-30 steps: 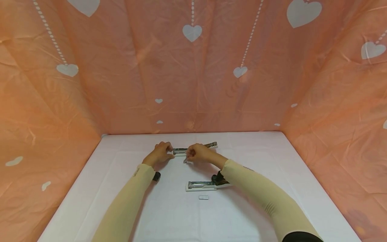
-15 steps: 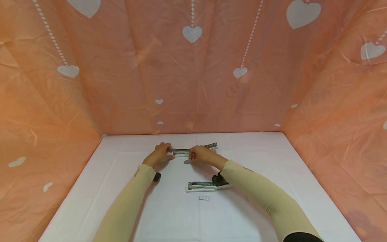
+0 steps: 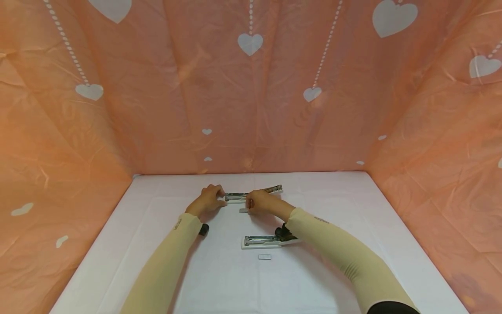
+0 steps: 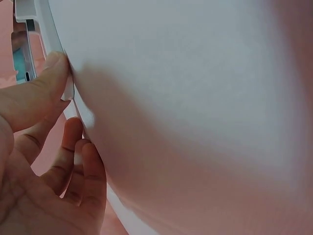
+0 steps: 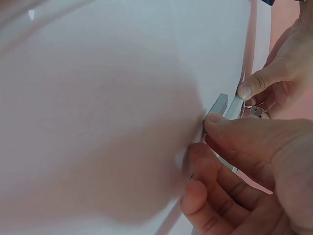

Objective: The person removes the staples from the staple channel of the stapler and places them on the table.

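Note:
At the back of the table, an opened white stapler (image 3: 235, 198) lies with its metal magazine facing up. My left hand (image 3: 206, 200) pinches its left end; in the left wrist view the thumb (image 4: 46, 90) presses on the white base (image 4: 58, 44). My right hand (image 3: 260, 202) covers the stapler's middle in the head view. Its thumb and fingers hold a small grey strip of staples (image 3: 243, 210) just in front of the stapler. In the right wrist view this strip (image 5: 219, 104) sticks out past the right thumb (image 5: 239, 129), close to the stapler's end.
A second opened stapler (image 3: 262, 242) lies nearer, partly behind the right wrist's black camera (image 3: 283, 231). In front of it rests another staple strip (image 3: 264, 257). The white table (image 3: 219, 279) is bounded by orange curtains (image 3: 251, 109) with hearts at the back and both sides.
My right hand has shifted slightly to the right. The staple strip in it has turned from slanted to nearly level with the stapler. The left hand has stayed in place.

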`<state>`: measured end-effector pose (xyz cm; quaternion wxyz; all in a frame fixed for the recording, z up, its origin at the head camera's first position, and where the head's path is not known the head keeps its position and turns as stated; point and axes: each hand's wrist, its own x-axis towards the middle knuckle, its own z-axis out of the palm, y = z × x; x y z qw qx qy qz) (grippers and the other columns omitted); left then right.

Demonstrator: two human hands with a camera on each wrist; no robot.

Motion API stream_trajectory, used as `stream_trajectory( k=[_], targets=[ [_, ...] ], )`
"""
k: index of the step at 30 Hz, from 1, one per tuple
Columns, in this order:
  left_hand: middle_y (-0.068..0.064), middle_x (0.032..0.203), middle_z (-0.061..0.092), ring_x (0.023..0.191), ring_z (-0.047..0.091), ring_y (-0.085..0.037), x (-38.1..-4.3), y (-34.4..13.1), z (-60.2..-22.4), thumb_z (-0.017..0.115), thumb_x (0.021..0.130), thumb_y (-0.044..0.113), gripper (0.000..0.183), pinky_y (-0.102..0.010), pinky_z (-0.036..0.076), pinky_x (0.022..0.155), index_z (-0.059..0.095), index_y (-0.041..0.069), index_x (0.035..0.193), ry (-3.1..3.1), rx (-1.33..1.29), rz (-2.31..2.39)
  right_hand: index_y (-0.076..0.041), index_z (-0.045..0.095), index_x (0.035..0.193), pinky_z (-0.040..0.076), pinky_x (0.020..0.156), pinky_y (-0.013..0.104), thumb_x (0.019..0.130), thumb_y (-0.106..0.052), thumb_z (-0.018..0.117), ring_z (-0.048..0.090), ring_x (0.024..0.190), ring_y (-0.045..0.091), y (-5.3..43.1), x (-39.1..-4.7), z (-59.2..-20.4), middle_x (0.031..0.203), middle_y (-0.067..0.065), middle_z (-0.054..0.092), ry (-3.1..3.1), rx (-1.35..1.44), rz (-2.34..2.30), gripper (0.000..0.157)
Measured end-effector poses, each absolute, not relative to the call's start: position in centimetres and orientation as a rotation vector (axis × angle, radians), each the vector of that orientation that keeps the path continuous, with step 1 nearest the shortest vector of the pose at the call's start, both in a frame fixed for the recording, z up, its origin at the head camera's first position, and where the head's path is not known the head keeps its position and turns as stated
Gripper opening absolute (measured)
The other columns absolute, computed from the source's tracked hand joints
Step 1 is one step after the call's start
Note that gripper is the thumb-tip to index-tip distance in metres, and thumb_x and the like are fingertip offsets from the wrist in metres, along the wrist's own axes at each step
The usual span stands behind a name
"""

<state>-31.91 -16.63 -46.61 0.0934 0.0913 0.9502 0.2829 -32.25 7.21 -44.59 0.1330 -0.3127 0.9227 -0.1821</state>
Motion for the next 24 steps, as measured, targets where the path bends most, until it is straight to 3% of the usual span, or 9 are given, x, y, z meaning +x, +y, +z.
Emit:
stream_trajectory(
  k=[13, 19, 24],
  targets=[
    [-0.021, 0.133, 0.058, 0.130, 0.048, -0.040, -31.9, -16.9, -46.9, 0.074, 0.103, 0.019, 0.037, -0.054, 0.043, 0.112, 0.062, -0.001, 0.131, 2.799, 0.303, 0.891, -0.008, 0.075, 0.094, 0.054, 0.081, 0.033, 0.095, -0.009, 0.078, 0.064, 0.086, 0.018, 8.4, -32.4, -43.1, 0.093, 0.006, 0.071, 2.706, -0.961, -0.582, 0.004],
    [-0.021, 0.142, 0.056, 0.134, 0.049, -0.040, -31.9, -17.9, -46.8, 0.072, 0.104, 0.026, 0.047, -0.057, 0.041, 0.115, 0.059, 0.001, 0.141, 2.743, 0.304, 0.920, -0.009, 0.075, 0.098, 0.054, 0.083, 0.034, 0.099, -0.020, 0.077, 0.065, 0.089, 0.018, 10.1, -32.6, -42.1, 0.095, 0.005, 0.072, 2.725, -0.925, -0.637, 0.011],
    [-0.026, 0.145, 0.059, 0.138, 0.054, -0.043, -32.0, -18.9, -46.7, 0.065, 0.108, 0.024, 0.046, -0.056, 0.041, 0.117, 0.057, -0.006, 0.143, 2.708, 0.402, 0.999, -0.008, 0.076, 0.104, 0.056, 0.087, 0.038, 0.100, -0.021, 0.076, 0.067, 0.092, 0.019, 12.2, -32.2, -41.1, 0.096, 0.005, 0.073, 2.756, -0.894, -0.674, 0.013]
  ],
)
